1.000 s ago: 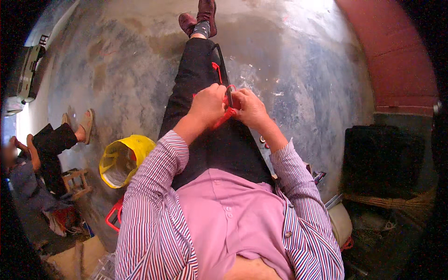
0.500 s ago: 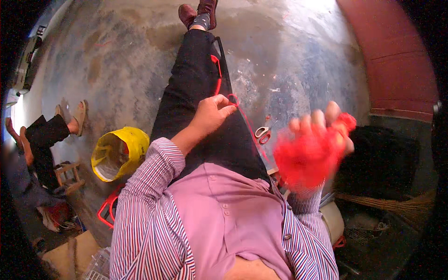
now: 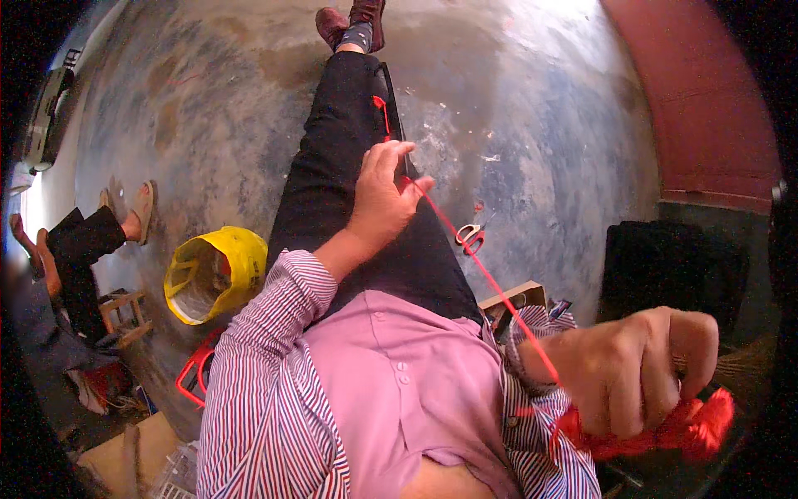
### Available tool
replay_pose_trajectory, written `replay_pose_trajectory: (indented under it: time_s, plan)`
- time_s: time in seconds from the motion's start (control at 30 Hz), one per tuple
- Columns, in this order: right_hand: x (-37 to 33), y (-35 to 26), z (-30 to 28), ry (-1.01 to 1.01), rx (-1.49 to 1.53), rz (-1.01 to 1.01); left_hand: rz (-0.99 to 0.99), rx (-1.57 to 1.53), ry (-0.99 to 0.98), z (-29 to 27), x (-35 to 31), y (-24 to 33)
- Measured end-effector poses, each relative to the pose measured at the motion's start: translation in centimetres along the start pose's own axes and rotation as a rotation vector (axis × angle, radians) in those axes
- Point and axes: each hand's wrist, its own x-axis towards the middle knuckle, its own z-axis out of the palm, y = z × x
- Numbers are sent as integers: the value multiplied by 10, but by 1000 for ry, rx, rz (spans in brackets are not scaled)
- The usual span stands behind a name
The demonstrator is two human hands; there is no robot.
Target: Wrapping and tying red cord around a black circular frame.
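My right hand (image 3: 636, 374), at the lower right, has its fingers curled round a bundle of red yarn (image 3: 706, 424). A taut red strand (image 3: 503, 291) runs from it up to my left hand (image 3: 386, 191). My left hand rests over my dark-trousered leg, its thumb and index finger apart beside a thin black strip (image 3: 385, 79); the strand passes by the thumb. More red yarn (image 3: 386, 119) lies along the strip beyond the fingers. The strip's lower part is hidden. Scissors with white and red handles (image 3: 470, 239) lie on the floor, behind the strand in this view.
A yellow bucket-like container (image 3: 241, 249) stands left of my leg, near a red-edged object (image 3: 193, 374). A small wooden stool (image 3: 125, 316) and another person's legs (image 3: 91, 237) are further left. At right are an open carton (image 3: 524, 295) and a dark bulky object (image 3: 665, 274).
My right hand has swung down and right with the red yarn bundle, and the slack strand is now taut. My left hand has shifted slightly up, its thumb and index finger parting.
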Motion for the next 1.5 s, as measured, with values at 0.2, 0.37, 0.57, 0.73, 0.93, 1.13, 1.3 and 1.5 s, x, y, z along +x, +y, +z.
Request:
replay_pose_trajectory:
  time_s: [0.2, 0.37, 0.57, 0.73, 0.93, 1.13, 1.3, 1.5]
  plan:
    - [-38, -49, -65, 621, -1677, 714, -798, -867, -120, -26, 33, -29]
    - [-99, -25, -187, 354, -2247, 1112, -910, -630, -476, -9, 31, -42]
    - [-102, 2, -206, 838, -1787, 787, -298, -29, -278, -11, 42, -50]
    - [-94, 7, -200, 377, -2182, 581, -852, -1010, -295, -23, 51, -23]
    - [-81, -65, -175, 1108, -895, -154, -926, -910, -376, -22, 44, -21]
    - [-99, -141, -99, 687, -465, -24, -1196, -885, -436, -11, 40, -10]
    - [-126, -102, -17, 1406, -1118, 165, -1327, -885, -341, -14, 39, -21]
    - [-188, -82, -70, 1615, -1145, 100, -741, -509, -290, -3, 21, -24]
